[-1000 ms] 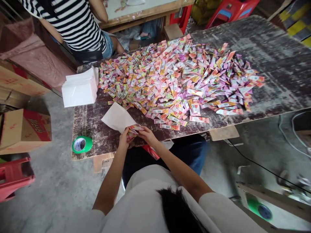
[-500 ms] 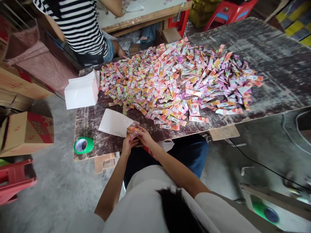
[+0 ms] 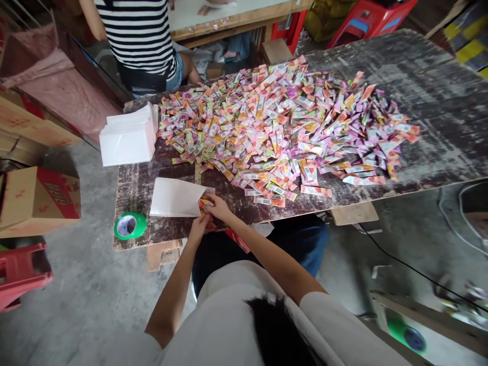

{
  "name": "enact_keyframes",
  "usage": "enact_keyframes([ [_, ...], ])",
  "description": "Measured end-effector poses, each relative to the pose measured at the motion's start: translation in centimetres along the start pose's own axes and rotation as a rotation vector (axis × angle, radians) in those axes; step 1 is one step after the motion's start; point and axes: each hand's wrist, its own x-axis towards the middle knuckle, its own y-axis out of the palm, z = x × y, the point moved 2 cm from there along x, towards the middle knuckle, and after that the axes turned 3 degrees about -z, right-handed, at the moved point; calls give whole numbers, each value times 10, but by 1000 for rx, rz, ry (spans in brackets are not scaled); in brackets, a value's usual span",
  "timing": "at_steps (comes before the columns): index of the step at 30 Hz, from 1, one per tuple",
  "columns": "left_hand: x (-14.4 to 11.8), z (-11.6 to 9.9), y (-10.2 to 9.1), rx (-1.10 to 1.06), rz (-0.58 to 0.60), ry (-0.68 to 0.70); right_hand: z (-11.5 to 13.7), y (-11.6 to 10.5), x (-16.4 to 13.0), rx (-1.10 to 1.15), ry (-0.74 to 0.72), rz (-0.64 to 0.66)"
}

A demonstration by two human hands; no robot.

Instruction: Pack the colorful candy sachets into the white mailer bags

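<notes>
My left hand (image 3: pixel 199 225) grips the open mouth of a white paper bag (image 3: pixel 173 198) that lies flat on the worn dark table (image 3: pixel 438 101), pointing left. My right hand (image 3: pixel 215 207) pinches a small bundle of colourful sachets (image 3: pixel 204 203) whose end sits inside the bag's mouth. A wide heap of pink, orange and purple sachets (image 3: pixel 282 117) covers the middle of the table just beyond my hands.
A stack of white bags (image 3: pixel 127 137) lies at the table's left corner and a green tape roll (image 3: pixel 129 225) near its front-left edge. A person in a striped shirt (image 3: pixel 139 35) sits beyond. Cardboard boxes (image 3: pixel 38 201) and a red stool (image 3: pixel 23 274) stand left; a cable (image 3: pixel 404 259) runs right.
The white bag has swung down from a raised tilt to lie flat, pointing left. The sachet bundle has slid further into its mouth.
</notes>
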Motion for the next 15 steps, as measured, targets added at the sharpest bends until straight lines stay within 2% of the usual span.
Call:
enact_keyframes([
  [3, -3, 1, -1, -59, 10, 39, -7, 0, 2, 249, 105, -44],
  [5, -3, 1, 2, -91, -54, 90, -10, 4, 2, 418, 232, -65],
  [9, 0, 1, 9, -128, -187, 195, -7, 16, 0, 720, 468, 8],
  [12, 5, -2, 8, -148, -233, 236, 0, 19, 2, 715, 464, 34],
  [15, 10, -2, 1, -157, -231, 239, 4, 20, 4, 582, 444, 56],
])
